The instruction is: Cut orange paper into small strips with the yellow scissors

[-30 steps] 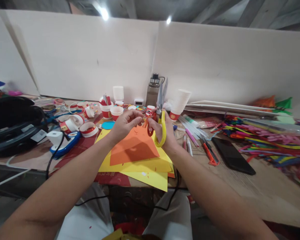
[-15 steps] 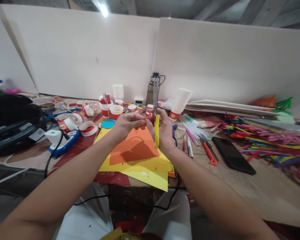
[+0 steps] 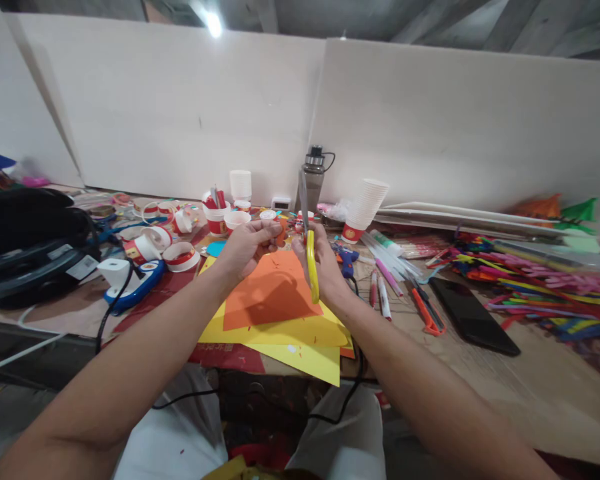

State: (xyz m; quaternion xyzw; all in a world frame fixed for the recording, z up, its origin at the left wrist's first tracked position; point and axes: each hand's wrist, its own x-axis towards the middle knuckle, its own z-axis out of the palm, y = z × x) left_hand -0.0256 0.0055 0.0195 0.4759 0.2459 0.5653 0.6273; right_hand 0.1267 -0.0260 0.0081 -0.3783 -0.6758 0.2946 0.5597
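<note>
Between the thumb and fingers of my left hand (image 3: pixel 253 245) is a small piece of orange paper (image 3: pixel 282 232). My right hand (image 3: pixel 326 263) grips a pair of scissors (image 3: pixel 312 267) with yellow handles, its blades pointing up and away from me. The blades stand just right of the orange piece, apart from it. Both hands are raised over an orange sheet (image 3: pixel 273 300), which lies on yellow sheets (image 3: pixel 305 363) at the table's front edge. A few tiny orange scraps lie on the sheets.
Paper cups (image 3: pixel 366 210) and a dark bottle (image 3: pixel 311 180) stand at the back. On the right are a phone (image 3: pixel 473 315), a utility knife (image 3: pixel 424 310), markers (image 3: pixel 383 297) and colourful pipe cleaners (image 3: pixel 545 280). A blue glue gun (image 3: pixel 347 259) lies behind my right hand; a power strip (image 3: pixel 137 287) sits left.
My hands have moved apart: the left has drawn back to the left with the orange piece. The scissors have tilted, their tips now leaning left. The view has shifted slightly.
</note>
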